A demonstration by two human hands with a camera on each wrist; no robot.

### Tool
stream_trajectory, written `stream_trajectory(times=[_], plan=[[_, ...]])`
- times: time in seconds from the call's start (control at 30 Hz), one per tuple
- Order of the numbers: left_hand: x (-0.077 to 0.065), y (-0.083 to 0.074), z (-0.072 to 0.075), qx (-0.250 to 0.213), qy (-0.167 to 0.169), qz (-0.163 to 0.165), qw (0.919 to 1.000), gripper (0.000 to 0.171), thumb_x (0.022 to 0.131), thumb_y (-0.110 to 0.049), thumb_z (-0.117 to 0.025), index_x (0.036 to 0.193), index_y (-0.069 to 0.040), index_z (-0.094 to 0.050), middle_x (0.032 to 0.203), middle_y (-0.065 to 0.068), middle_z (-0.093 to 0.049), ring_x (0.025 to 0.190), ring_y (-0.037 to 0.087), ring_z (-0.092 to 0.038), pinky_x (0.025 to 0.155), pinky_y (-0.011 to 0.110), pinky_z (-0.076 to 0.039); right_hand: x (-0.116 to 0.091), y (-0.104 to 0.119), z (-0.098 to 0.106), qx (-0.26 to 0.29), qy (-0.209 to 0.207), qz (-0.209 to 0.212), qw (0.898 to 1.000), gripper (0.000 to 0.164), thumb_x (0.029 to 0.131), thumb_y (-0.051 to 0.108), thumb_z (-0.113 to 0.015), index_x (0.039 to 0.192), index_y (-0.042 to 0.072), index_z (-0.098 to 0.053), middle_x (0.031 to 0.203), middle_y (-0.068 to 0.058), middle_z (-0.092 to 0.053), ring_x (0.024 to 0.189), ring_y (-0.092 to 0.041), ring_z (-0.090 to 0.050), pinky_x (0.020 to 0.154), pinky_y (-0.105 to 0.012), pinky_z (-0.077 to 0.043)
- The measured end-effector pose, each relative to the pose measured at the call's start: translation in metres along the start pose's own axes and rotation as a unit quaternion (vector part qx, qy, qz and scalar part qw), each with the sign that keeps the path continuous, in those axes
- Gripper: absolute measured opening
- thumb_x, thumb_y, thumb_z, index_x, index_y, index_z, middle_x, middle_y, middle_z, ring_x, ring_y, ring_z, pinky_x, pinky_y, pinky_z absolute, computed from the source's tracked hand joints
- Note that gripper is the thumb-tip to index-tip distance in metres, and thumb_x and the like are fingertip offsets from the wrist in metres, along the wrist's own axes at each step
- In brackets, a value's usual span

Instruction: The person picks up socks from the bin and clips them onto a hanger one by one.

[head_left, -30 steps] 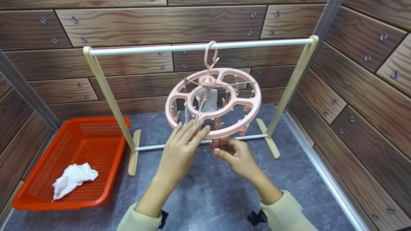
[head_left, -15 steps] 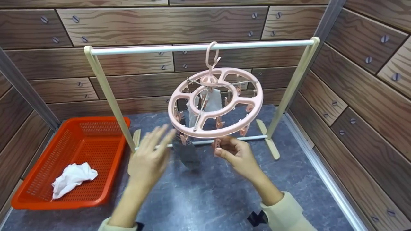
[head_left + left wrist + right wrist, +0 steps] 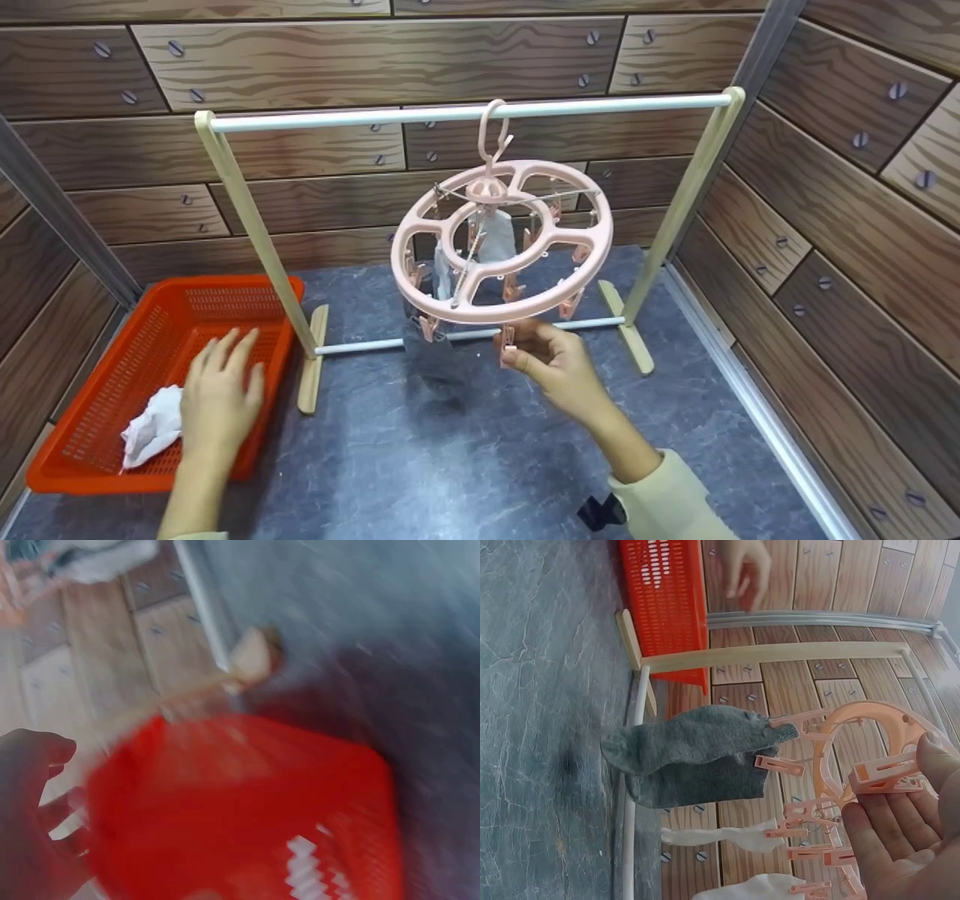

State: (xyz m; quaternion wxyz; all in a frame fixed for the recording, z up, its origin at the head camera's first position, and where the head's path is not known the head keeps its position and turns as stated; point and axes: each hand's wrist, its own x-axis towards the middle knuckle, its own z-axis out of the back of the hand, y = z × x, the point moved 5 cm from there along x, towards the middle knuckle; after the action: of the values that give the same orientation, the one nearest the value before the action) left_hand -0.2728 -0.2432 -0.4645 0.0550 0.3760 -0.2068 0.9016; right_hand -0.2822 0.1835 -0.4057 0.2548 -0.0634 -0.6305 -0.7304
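My left hand [image 3: 217,397] is over the red plastic basket [image 3: 56,480], its fingers spread and holding nothing, just right of a crumpled white cloth [image 3: 154,431]. In the left wrist view that hand's fingers [image 3: 64,814] are at the left edge and the picture is blurred. My right hand [image 3: 559,371] pinches a pink clothespin [image 3: 889,771] between thumb and fingers, at the front rim of the round pink clip hanger [image 3: 517,309]. Grey socks [image 3: 697,742] hang from clips on the hanger, with white socks [image 3: 727,836] further along.
The hanger's hook [image 3: 491,131] is over the white top bar [image 3: 337,118] of a drying rack with wooden legs [image 3: 255,232]. A lower white bar [image 3: 360,346] joins its feet. Wood-patterned walls [image 3: 375,60] enclose the grey marbled floor [image 3: 480,457].
My left hand has left the hanger's rim and moved left and down over the basket. My right hand stays in place with the clothespin. The hanger has shifted only slightly.
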Motion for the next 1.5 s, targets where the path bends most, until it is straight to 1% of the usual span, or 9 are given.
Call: stream_trajectory(times=[0.17, 0.3, 0.4, 0.6, 0.73, 0.93, 1.13, 1.33, 1.5], plan=[[-0.015, 0.035, -0.006, 0.031, 0.068, 0.067, 0.9949, 0.047, 0.086, -0.006, -0.069, 0.132, -0.005, -0.061, 0.136, 0.029, -0.054, 0.122, 0.058, -0.046, 0.1, 0.071, -0.037, -0.001, 0.001, 0.002, 0.0, -0.005, 0.002, 1.0, 0.023, 0.091, 0.003, -0.069, 0.111, -0.008, -0.066, 0.102, -0.025, -0.07, 0.087, -0.014, -0.07, 0.08, -0.03, -0.06], [-0.023, 0.058, -0.014, 0.057, 0.176, 0.122, 0.9752, 0.05, 0.09, -0.015, -0.065, 0.137, -0.002, -0.055, 0.143, 0.037, -0.041, 0.127, 0.063, -0.035, 0.101, 0.077, -0.03, 0.0, 0.002, 0.003, 0.003, -0.01, 0.003, 1.0, 0.023, 0.09, 0.001, -0.069, 0.11, -0.009, -0.066, 0.102, -0.028, -0.069, 0.087, -0.014, -0.07, 0.078, -0.029, -0.06], [-0.03, 0.075, -0.019, 0.064, 0.28, 0.181, 0.9408, 0.058, 0.093, -0.024, -0.062, 0.144, -0.002, -0.045, 0.147, 0.044, -0.022, 0.131, 0.069, -0.019, 0.101, 0.081, -0.02, 0.0, 0.002, 0.002, 0.006, -0.005, 0.001, 1.0, 0.024, 0.091, 0.002, -0.069, 0.112, -0.009, -0.065, 0.102, -0.03, -0.068, 0.088, -0.013, -0.07, 0.079, -0.03, -0.06], [-0.044, 0.093, -0.026, 0.039, 0.438, 0.288, 0.8506, 0.074, 0.096, -0.039, -0.057, 0.151, -0.001, -0.026, 0.138, 0.058, 0.005, 0.126, 0.077, 0.003, 0.098, 0.085, -0.013, 0.0, 0.0, 0.001, 0.01, -0.002, -0.005, 1.0, 0.025, 0.091, 0.002, -0.069, 0.113, -0.01, -0.065, 0.104, -0.032, -0.067, 0.088, -0.013, -0.071, 0.081, -0.032, -0.06], [-0.048, 0.091, -0.03, 0.028, 0.478, 0.295, 0.8266, 0.074, 0.096, -0.038, -0.056, 0.15, 0.002, -0.025, 0.134, 0.059, -0.007, 0.126, 0.075, -0.007, 0.097, 0.083, -0.021, -0.002, -0.001, 0.003, 0.007, -0.004, -0.004, 1.0, 0.027, 0.091, 0.003, -0.069, 0.114, -0.011, -0.064, 0.104, -0.03, -0.068, 0.089, -0.014, -0.071, 0.081, -0.033, -0.06], [-0.043, 0.088, -0.031, 0.067, 0.472, 0.239, 0.8461, 0.062, 0.094, -0.034, -0.061, 0.137, 0.006, -0.046, 0.126, 0.049, -0.042, 0.113, 0.068, -0.042, 0.088, 0.076, -0.039, -0.004, 0.001, 0.005, 0.002, -0.007, -0.004, 1.0, 0.026, 0.092, 0.004, -0.069, 0.115, -0.008, -0.065, 0.104, -0.023, -0.071, 0.089, -0.015, -0.071, 0.081, -0.033, -0.06], [-0.036, 0.088, -0.029, 0.061, 0.386, 0.235, 0.89, 0.038, 0.093, -0.032, -0.061, 0.111, 0.001, -0.067, 0.112, 0.037, -0.061, 0.098, 0.054, -0.06, 0.071, 0.063, -0.049, -0.004, 0.001, 0.004, -0.003, -0.01, -0.013, 1.0, 0.026, 0.091, 0.004, -0.07, 0.115, -0.006, -0.066, 0.103, -0.021, -0.071, 0.09, -0.016, -0.071, 0.082, -0.031, -0.06], [-0.034, 0.084, -0.027, 0.031, 0.332, 0.256, 0.9073, 0.043, 0.095, -0.047, -0.062, 0.096, -0.005, -0.061, 0.081, 0.018, -0.062, 0.072, 0.033, -0.058, 0.055, 0.042, -0.042, -0.003, 0.001, 0.003, -0.002, -0.014, -0.017, 1.0, 0.027, 0.091, 0.004, -0.07, 0.114, -0.008, -0.065, 0.104, -0.027, -0.07, 0.09, -0.015, -0.071, 0.081, -0.03, -0.059], [-0.031, 0.081, -0.024, 0.001, 0.27, 0.247, 0.9307, 0.045, 0.094, -0.04, -0.066, 0.112, -0.003, -0.049, 0.089, 0.025, -0.063, 0.073, 0.038, -0.059, 0.058, 0.046, -0.045, -0.003, 0.0, 0.003, -0.002, -0.016, -0.023, 1.0, 0.027, 0.091, 0.006, -0.071, 0.114, -0.006, -0.066, 0.105, -0.027, -0.069, 0.089, -0.016, -0.071, 0.081, -0.031, -0.06]])
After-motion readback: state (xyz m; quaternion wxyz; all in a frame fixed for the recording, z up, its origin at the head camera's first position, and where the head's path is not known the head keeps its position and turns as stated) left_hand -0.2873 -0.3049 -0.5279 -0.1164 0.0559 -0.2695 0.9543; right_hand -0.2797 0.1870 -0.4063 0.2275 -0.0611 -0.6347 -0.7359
